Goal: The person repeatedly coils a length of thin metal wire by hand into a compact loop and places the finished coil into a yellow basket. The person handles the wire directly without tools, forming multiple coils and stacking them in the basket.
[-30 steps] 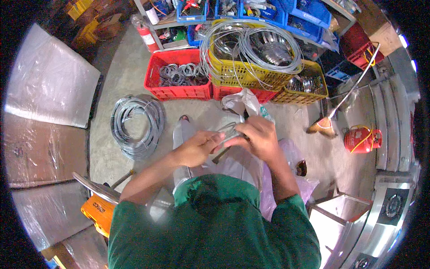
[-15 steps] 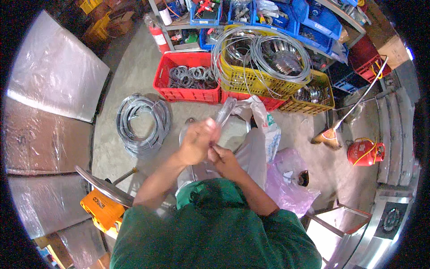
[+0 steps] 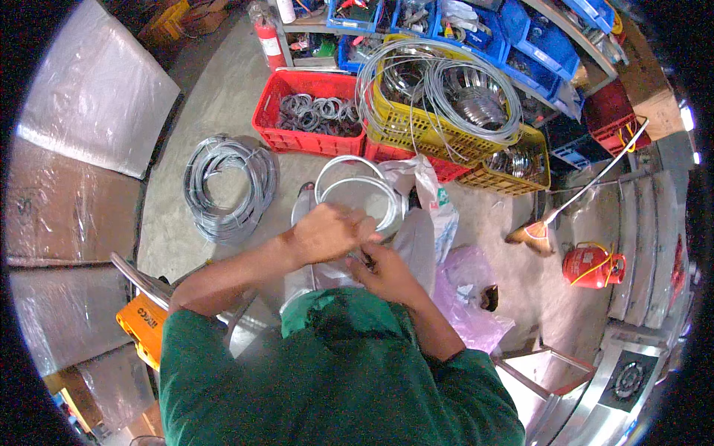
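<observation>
A small coil of pale grey wire (image 3: pixel 375 178) stands up in front of me, its loops spread apart at the top. My left hand (image 3: pixel 331 232) is closed round the coil's lower part, back of the hand upward. Just below and to the right, my right hand (image 3: pixel 381 272) is closed with thumb and fingers pinched together. Something small and greyish shows at its fingertips, too little to name. The two hands are close together above my lap, and the bottom of the coil is hidden behind them.
A larger wire coil (image 3: pixel 229 189) lies on the floor at left. Ahead stand a red crate (image 3: pixel 309 141) of small rings and a yellow crate (image 3: pixel 416 126) topped with loose wire. A purple plastic bag (image 3: pixel 468 297), broom (image 3: pixel 537 236) and red gas cylinder (image 3: pixel 591 266) are at right.
The coil, seen narrow and blurred before, now faces me with its loops showing round. My left hand has turned and lowered, its forearm swung outward to the left. My right hand has shifted slightly.
</observation>
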### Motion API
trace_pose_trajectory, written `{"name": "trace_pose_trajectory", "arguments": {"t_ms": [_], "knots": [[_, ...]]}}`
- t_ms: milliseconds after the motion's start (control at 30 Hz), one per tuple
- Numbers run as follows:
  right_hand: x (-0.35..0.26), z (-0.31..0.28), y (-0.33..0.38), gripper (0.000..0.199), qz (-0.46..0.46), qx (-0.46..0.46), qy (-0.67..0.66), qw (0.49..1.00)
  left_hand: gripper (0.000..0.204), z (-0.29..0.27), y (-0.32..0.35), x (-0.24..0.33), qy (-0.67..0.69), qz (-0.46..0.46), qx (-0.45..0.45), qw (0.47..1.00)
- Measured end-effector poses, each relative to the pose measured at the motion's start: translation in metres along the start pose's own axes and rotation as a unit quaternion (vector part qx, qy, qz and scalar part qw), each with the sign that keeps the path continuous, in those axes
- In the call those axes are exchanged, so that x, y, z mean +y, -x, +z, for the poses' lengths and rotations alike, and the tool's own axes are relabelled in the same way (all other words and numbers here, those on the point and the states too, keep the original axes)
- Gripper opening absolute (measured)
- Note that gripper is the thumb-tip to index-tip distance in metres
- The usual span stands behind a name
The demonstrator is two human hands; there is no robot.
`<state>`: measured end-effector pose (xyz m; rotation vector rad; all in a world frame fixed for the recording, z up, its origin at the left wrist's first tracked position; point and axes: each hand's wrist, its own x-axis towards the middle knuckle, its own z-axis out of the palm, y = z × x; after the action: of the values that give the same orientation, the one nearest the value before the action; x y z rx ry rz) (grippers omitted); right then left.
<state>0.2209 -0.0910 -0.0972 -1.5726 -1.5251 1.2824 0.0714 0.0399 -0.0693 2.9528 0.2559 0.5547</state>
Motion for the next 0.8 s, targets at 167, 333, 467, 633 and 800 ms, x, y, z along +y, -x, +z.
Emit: {"name": "trace_pose_trajectory", "arguments": {"t_ms": [167, 333, 467, 633, 800], "knots": [[0.02, 0.009, -0.005, 0.015, -0.072, 0.093, 0.059, 0.991, 0.023, 0.009, 0.027, -0.011, 0.023, -0.021, -0.06, 0.998], [0.022, 0.013, -0.005, 0.02, -0.113, 0.102, 0.072, 0.986, 0.029, 0.004, 0.035, -0.001, 0.075, -0.095, -0.197, 0.973], [0.006, 0.017, -0.009, 0.02, -0.086, 0.099, 0.098, 0.986, 0.032, -0.002, 0.034, 0.002, 0.085, -0.112, -0.179, 0.974], [-0.002, 0.01, -0.003, 0.024, -0.073, 0.087, 0.063, 0.992, 0.036, -0.012, 0.035, 0.004, 0.089, -0.119, -0.232, 0.961], [0.024, -0.011, 0.009, 0.029, -0.017, -0.131, 0.039, 0.99, 0.045, -0.033, 0.048, -0.004, 0.092, -0.139, -0.303, 0.938]]}}
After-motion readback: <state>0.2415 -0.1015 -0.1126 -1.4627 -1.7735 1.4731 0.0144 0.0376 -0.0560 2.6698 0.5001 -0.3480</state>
